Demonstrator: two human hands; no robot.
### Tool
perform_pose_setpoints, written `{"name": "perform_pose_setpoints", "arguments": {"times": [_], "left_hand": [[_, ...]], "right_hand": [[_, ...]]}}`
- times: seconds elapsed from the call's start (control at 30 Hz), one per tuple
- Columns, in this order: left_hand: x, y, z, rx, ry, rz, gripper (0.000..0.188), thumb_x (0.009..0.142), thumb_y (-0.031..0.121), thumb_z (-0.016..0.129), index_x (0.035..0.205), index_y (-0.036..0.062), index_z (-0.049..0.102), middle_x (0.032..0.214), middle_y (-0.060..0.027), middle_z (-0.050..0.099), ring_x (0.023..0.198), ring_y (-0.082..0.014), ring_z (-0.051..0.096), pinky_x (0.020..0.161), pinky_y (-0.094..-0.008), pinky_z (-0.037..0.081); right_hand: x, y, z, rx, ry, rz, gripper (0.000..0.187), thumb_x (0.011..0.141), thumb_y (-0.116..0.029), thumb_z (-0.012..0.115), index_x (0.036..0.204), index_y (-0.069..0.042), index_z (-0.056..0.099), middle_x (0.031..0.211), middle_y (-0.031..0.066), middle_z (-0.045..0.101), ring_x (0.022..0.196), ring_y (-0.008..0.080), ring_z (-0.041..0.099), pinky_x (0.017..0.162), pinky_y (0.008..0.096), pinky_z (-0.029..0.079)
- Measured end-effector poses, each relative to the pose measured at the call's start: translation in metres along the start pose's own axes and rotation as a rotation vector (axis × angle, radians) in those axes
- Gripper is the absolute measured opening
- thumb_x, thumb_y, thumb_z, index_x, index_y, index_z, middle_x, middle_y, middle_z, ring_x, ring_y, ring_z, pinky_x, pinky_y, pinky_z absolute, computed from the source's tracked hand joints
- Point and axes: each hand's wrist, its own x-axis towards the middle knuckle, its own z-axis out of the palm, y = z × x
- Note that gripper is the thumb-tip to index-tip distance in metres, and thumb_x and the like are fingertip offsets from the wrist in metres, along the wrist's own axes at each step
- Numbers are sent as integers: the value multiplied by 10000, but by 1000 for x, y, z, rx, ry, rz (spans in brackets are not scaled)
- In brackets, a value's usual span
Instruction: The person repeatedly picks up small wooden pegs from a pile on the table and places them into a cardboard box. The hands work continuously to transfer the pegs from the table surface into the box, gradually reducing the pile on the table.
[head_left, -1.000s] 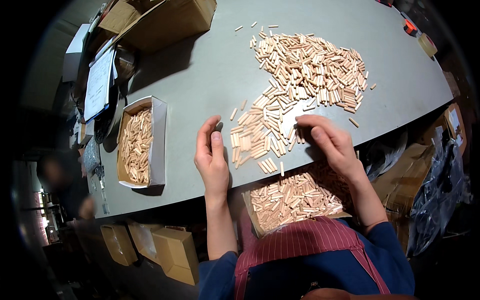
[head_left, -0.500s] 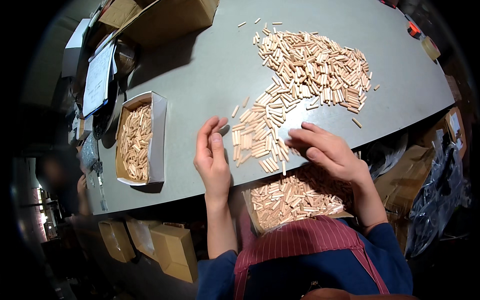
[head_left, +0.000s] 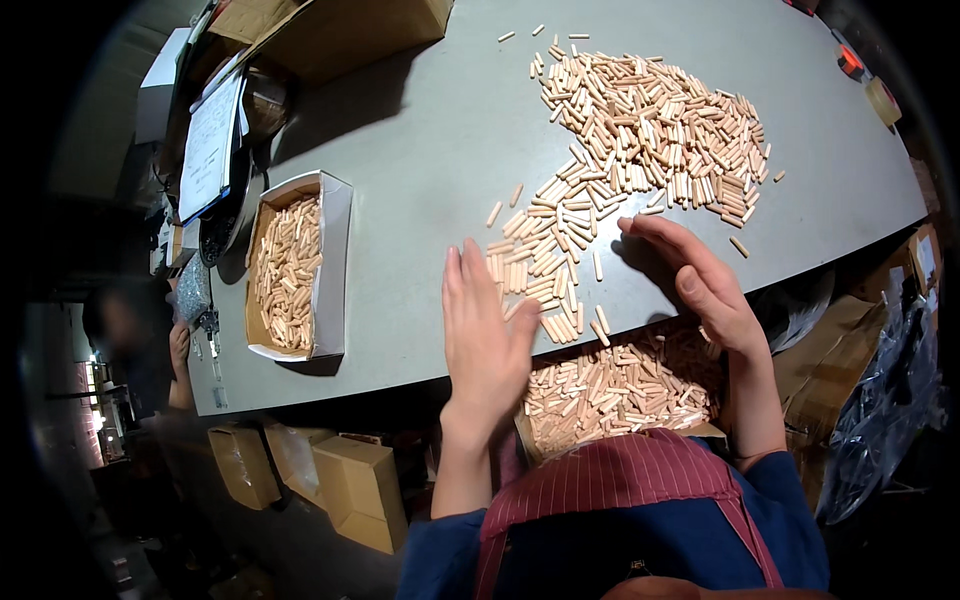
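A large pile of short wooden dowels [head_left: 660,130] lies on the grey table [head_left: 410,190], with a thinner spread of them trailing toward the near edge. My left hand [head_left: 488,335] is open, fingers stretched out along the left side of this spread. Its palm side is hidden, so contact with the dowels there is uncertain. Over on the right, my right hand [head_left: 708,285] is also open, fingers extended and thumb apart, beside the spread and holding nothing. Just below the table edge, between my forearms, an open cardboard box [head_left: 523,440] is full of the same dowels.
A smaller white-sided box [head_left: 335,265] holding dowels stands at the left. Papers on a clipboard [head_left: 212,150] and a large carton [head_left: 350,40] are at the far left. Brown cartons [head_left: 360,490] sit below the table. Another person's hand [head_left: 180,350] is at the left edge.
My left hand has moved right to the dowels and turned its back upward. My right hand has shifted away from the spread, up and right. The whole view has shifted slightly.
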Motion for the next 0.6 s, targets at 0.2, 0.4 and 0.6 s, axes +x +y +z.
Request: {"name": "perform_pose_setpoints", "arguments": {"times": [0.2,0.4,0.6], "left_hand": [[-20,6,3,253,-95,176,1077,979,385,729,1713,-124,128,1735,-362,294,1615,-576,257,1330,-615,202],[-17,8,-16,27,-137,236,963,1012,479,752,1678,-81,339,1716,-282,415,1598,-511,359,1307,-609,278],[-30,-14,-10,-263,57,14,670,1014,113,701,1624,-39,469,1728,-246,404,1631,-395,354,1290,-527,375]], "right_hand": [[6,-5,8,-712,-171,-125,814,1099,-487,601,1679,27,352,1641,251,515,1543,420,485,1327,520,286],[7,-5,10,-689,-232,-138,831,1082,-481,622,1675,31,345,1574,229,605,1510,398,533,1342,558,257],[3,-5,4,-614,-145,-91,754,1080,-394,631,1662,14,380,1564,218,617,1491,398,552,1346,550,246]]}}
